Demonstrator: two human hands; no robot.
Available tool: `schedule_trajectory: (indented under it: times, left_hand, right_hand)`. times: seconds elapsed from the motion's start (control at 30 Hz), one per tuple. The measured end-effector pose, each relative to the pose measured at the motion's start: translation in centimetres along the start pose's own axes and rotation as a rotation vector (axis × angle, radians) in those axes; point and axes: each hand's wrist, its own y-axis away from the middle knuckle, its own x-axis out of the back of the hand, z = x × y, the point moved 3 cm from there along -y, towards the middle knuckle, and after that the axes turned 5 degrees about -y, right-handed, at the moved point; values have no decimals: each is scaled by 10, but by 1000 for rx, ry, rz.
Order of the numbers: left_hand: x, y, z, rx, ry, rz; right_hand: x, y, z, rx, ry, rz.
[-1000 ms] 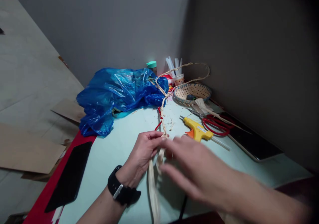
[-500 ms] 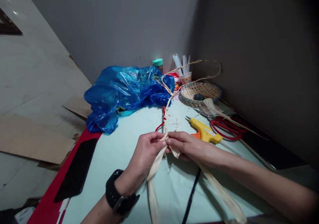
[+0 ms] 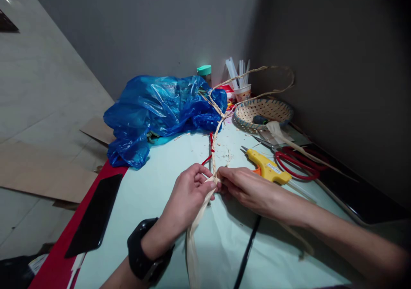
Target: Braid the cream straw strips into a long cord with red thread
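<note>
A pale braided cord (image 3: 215, 145) runs from my fingers toward the back, where it widens into a large loop above the basket. My left hand (image 3: 189, 195), with a black watch on its wrist, pinches the lower end of the braid and a wide loose strip (image 3: 192, 242) that hangs toward me. Close beside it, my right hand (image 3: 247, 190) is closed at the same spot on the braid; its fingertips are partly hidden. Another strand trails out from under the right forearm. A red tie (image 3: 211, 145) lies along the braid's left side.
A yellow glue gun (image 3: 268, 167) and red-handled scissors (image 3: 302, 162) lie to the right, near a dark tablet-like slab (image 3: 359, 195). Behind them sits a woven basket (image 3: 263, 109). A blue plastic bag (image 3: 163, 105) fills the back left; a black phone (image 3: 94, 214) lies at the left edge.
My right hand has shifted slightly and its fingers have curled in closer. The strip below my right hand has swung and is now mostly hidden by the forearm. The view has moved slightly.
</note>
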Motion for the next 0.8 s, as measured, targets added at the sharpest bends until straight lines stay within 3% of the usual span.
schedule_trajectory:
  times: [0.2, 0.37, 0.6, 0.7, 0.8]
  left_hand:
    - [3, 0, 6, 19, 31, 0]
    - [2, 1, 7, 28, -4, -19]
    - [7, 6, 6, -59, -322, 38]
    - [9, 9, 14, -63, -459, 45]
    - [10, 12, 24, -105, -635, 134]
  right_hand:
    - [-2, 2, -7, -104, -190, 93]
    - [-6, -1, -6, -99, -153, 168]
    - [-2, 0, -7, -113, -76, 238]
    - [1, 3, -9, -109, -56, 249]
    - [1, 5, -10, -121, -39, 258]
